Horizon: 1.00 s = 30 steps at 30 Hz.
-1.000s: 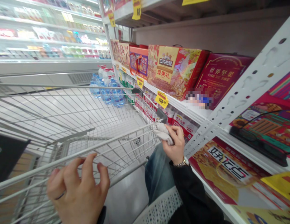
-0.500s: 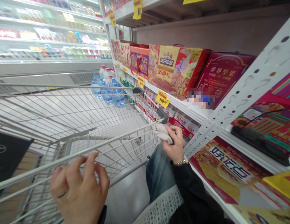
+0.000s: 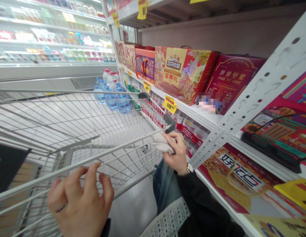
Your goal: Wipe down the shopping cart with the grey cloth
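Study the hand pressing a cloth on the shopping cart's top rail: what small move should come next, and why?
Probably slide the cloth down the top rail toward the left hand. The right hand pinches the cloth against the rail just below the black corner cap, and a bare stretch of rail runs from there to where the left hand rests.

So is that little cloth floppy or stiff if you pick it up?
Probably floppy: the cloth is crumpled into soft folds in the right hand. It likely weighs little, since a few fingers pinch it against the cart rim. It should not slide away easily, as the fabric looks matte and bunched.
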Tool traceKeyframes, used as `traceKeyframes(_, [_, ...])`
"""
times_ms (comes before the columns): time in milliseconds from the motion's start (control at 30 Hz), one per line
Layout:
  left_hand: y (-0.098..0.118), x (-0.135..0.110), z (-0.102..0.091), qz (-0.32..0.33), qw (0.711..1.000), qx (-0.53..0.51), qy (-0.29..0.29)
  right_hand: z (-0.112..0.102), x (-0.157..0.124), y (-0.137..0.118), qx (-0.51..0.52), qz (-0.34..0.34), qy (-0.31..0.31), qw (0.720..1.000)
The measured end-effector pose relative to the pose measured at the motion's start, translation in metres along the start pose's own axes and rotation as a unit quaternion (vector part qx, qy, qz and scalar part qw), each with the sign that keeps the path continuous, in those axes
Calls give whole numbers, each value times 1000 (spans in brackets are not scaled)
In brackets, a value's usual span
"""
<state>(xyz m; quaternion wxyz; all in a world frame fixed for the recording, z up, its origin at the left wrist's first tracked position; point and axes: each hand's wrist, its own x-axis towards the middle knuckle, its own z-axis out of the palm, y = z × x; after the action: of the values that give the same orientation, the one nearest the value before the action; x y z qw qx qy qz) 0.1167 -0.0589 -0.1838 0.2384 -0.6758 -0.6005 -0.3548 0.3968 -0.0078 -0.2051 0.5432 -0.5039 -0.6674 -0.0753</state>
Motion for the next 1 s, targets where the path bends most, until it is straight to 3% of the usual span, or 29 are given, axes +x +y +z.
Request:
traceKeyframes(267, [0,1,2,6,1000,9,0,-19,-10,38,-78,58,73,993])
traceKeyframes(367, [1,1,4,2,1000,-1,6,-19,-11,34,-75,72,80,991])
traceKeyframes(633, [-2,-1,1,2,1000,0,1,5,-14,-10,18,2,-19,1000])
traceKeyframes(900, [-1,0,3,2,1000,14,-2,-16,-11,29,-65,74,59,993])
traceKeyframes(1000, [0,0,3,8,1000,19,-9,-12,-14,23,-67,68,61,994])
